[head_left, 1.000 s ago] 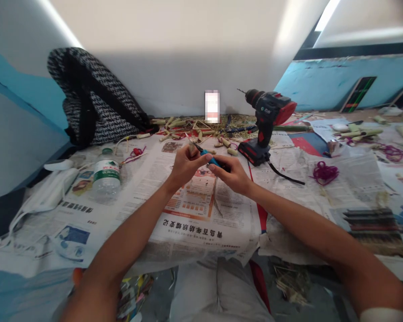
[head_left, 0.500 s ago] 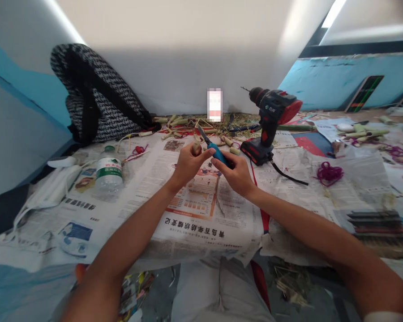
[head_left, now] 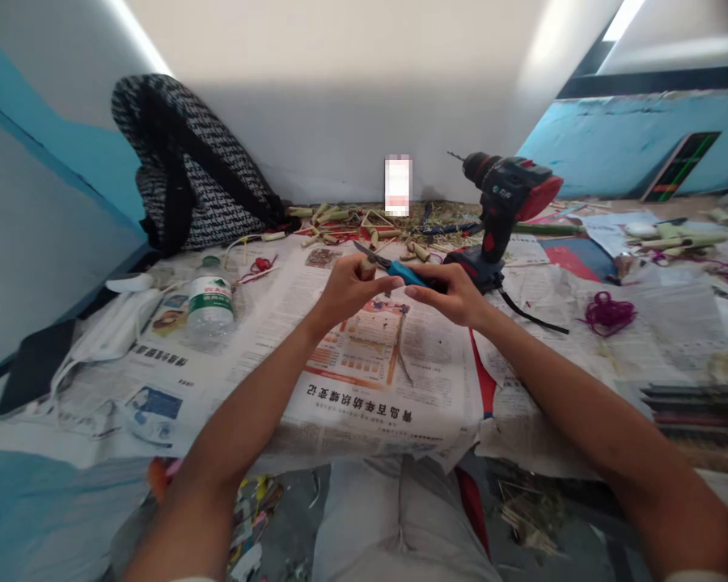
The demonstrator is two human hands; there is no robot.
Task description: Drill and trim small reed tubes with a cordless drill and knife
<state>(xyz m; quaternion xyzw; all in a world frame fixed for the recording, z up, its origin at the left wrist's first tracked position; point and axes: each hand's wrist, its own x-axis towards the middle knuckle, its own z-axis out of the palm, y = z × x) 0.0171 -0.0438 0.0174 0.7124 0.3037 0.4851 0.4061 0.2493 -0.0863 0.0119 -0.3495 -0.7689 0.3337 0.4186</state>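
My right hand (head_left: 452, 293) is wrapped round the blue handle of a knife (head_left: 405, 273). The dark blade points left, over the fingers of my left hand (head_left: 352, 289). Pinched in that left hand is a short stem piece (head_left: 367, 265), pale brown and bamboo-like, mostly hidden by the fingers. Its thumb reaches right to the knife handle, near my right thumb. Both hands are above a printed newspaper sheet (head_left: 364, 408), where a thin strip (head_left: 405, 360) lies.
A cordless drill (head_left: 501, 206) stands upright close to my right hand. Cut stem pieces (head_left: 328, 214) and shavings line the back by the wall. To the left are a water bottle (head_left: 210, 297), a face mask (head_left: 106, 331) and a patterned bag (head_left: 218, 170). Purple string (head_left: 608, 314) lies right.
The knife has turned from pointing up and away to lying flatter, blade toward the left. My right hand has shifted right and tilted with it. The view has moved slightly.
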